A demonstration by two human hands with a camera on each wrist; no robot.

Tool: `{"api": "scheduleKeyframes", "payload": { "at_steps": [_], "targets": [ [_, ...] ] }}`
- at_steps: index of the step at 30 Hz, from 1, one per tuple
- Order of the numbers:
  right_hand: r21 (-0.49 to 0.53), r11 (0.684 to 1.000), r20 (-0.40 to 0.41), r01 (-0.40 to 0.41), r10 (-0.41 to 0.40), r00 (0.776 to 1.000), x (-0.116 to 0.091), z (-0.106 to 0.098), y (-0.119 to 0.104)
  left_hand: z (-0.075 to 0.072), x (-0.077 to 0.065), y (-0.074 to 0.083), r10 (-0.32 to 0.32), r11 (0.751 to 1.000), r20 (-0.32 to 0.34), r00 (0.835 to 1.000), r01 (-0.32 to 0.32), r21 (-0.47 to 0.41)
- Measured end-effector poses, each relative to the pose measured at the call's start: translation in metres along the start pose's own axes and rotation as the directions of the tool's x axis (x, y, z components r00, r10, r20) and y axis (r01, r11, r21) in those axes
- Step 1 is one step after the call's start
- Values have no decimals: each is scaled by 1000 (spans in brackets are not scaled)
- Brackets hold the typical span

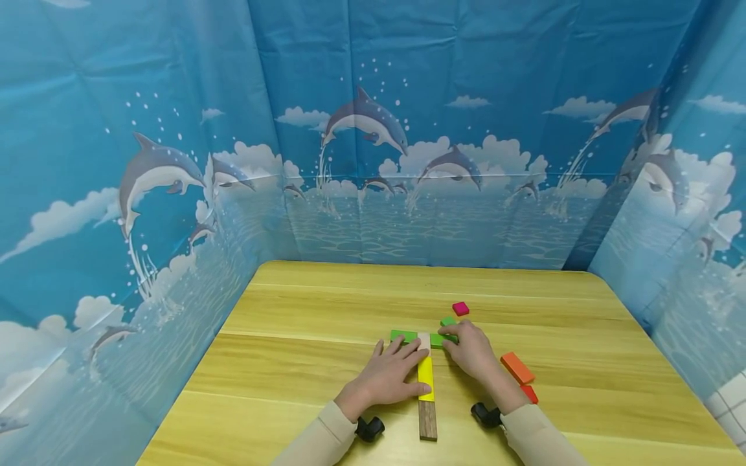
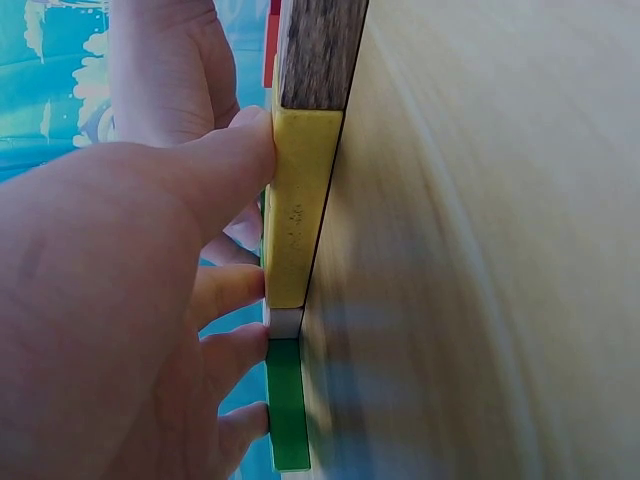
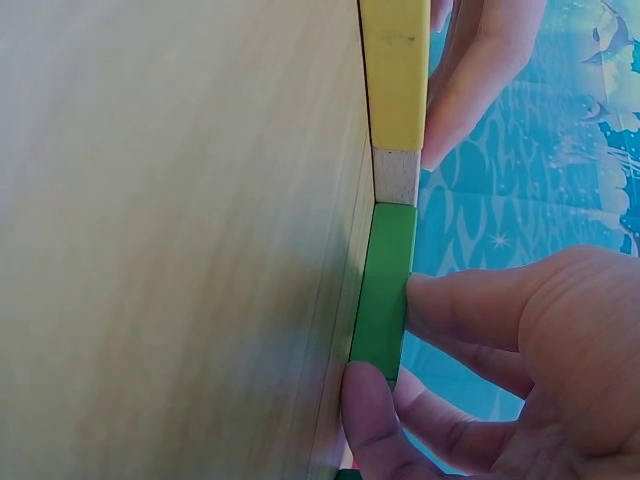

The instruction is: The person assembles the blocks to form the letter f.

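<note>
My left hand [image 1: 387, 378] lies spread over a line of flat blocks, its thumb and fingertips on a yellow block [image 1: 426, 372], a whitish block [image 1: 423, 339] and the left green block [image 1: 399, 334]. A dark brown block [image 1: 428, 421] continues the line on the near side. On the other side, my right hand [image 1: 473, 353] holds the right green block [image 3: 385, 290] by its outer end, thumb on its upper edge and a finger against the end. That block butts against the whitish one. Together the pieces form a T shape.
Beyond the right hand's fingertips lies a small green piece [image 1: 447, 321], with a pink piece [image 1: 460, 309] farther back. An orange block [image 1: 517, 367] and a red block [image 1: 529, 393] lie right of the right forearm. A dolphin-print curtain [image 1: 408, 213] encloses the wooden table [image 1: 303, 310].
</note>
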State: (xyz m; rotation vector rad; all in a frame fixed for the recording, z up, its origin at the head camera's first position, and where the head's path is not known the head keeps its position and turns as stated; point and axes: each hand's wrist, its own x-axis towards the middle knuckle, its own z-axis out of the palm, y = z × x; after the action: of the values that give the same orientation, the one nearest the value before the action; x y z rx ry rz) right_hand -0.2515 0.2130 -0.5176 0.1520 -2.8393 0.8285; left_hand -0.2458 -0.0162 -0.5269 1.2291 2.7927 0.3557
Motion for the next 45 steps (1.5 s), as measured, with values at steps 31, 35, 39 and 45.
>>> {"api": "scheduleKeyframes", "payload": {
  "at_steps": [31, 35, 39, 45],
  "targets": [
    [25, 998, -72, 54, -52, 996, -12, -29, 17, -1, 3, 1, 2, 1000, 2, 1000, -2, 9],
    [4, 998, -89, 69, -68, 994, -15, -36, 24, -1, 4, 1, -2, 1000, 1, 1000, 2, 11],
    [-1, 998, -90, 60, -60, 994, -19, -44, 28, -2, 4, 1, -6, 1000, 3, 1000, 6, 16],
    [0, 999, -73, 34, -34, 997, -27, -55, 36, -2, 1, 1, -5, 1000, 5, 1000, 5, 7]
  ]
}}
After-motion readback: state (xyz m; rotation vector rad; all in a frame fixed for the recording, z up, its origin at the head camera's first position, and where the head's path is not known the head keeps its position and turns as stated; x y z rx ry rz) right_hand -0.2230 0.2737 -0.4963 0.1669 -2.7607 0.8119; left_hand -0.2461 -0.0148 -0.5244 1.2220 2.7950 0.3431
